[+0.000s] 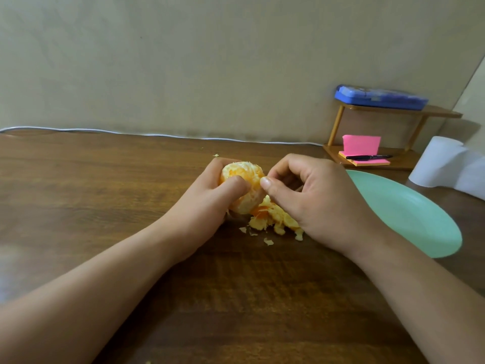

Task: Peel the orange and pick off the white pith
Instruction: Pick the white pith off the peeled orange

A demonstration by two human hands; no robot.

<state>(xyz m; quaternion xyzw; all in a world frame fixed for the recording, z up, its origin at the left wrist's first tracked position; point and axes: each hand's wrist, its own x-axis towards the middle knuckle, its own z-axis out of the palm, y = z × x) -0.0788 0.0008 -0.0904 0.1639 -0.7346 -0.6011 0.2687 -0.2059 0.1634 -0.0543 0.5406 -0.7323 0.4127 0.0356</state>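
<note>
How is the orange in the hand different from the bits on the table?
The round peeled orange is one whole ball; the pile of torn peel scraps is many ragged pieces. The orange is held in the left hand; the scraps lie on the brown wooden table. Both look yellow-orange.

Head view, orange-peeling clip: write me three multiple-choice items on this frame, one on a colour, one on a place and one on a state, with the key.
1. What colour is the plate?
A. mint green
B. red
C. black

2. Where do the peel scraps lie?
A. on the plate
B. on the wooden table, partly under the right hand
C. in a bowl

3. How far is the orange peeled?
A. rind untouched
B. half the rind on
C. rind off, pale pith left

Key:
1 A, its surface is mint green.
2 B, the scraps sit on bare wood, left of the plate.
3 C, the left hand holds a fruit that shows only flesh and pith.
</note>
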